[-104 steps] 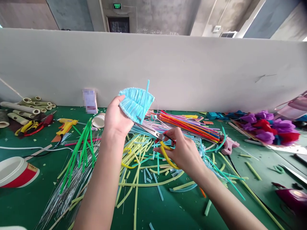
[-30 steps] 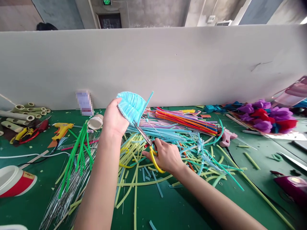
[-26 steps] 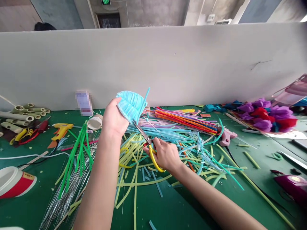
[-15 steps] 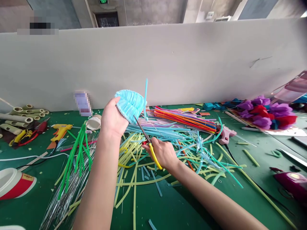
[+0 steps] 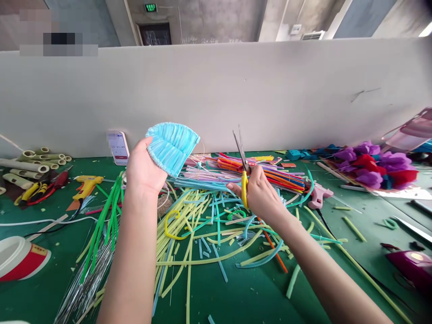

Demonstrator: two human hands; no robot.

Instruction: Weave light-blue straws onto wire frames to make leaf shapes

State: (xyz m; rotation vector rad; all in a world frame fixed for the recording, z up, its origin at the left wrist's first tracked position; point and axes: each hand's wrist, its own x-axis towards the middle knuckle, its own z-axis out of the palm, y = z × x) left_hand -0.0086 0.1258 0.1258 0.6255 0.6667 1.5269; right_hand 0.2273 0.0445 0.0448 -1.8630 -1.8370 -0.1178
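Note:
My left hand (image 5: 143, 166) is raised above the green table (image 5: 236, 297) and grips a fan-shaped piece of light blue fuzzy stems (image 5: 172, 144) by its lower edge. No loose stem sticks out of its top. My right hand (image 5: 261, 193) is closed round the yellow handles of a pair of scissors (image 5: 242, 168). The blades point straight up, nearly closed, to the right of the blue piece and apart from it. Under both hands lies a heap of cut blue, yellow and green stems (image 5: 199, 216).
A bundle of orange and mixed stems (image 5: 270, 171) lies behind my right hand, with a pink glue gun (image 5: 317, 195) beside it. Purple and red flowers (image 5: 378, 168) sit at the right. A yellow glue gun (image 5: 86, 184), tubes (image 5: 30, 159), a phone (image 5: 118, 146) and a red-white cup (image 5: 20, 258) are left. A grey partition (image 5: 270, 90) closes the back.
The long blue stem that stuck up from the fan piece is gone. My right hand has swung the scissors away to the right and turned the blades upright. My left hand shifted slightly left.

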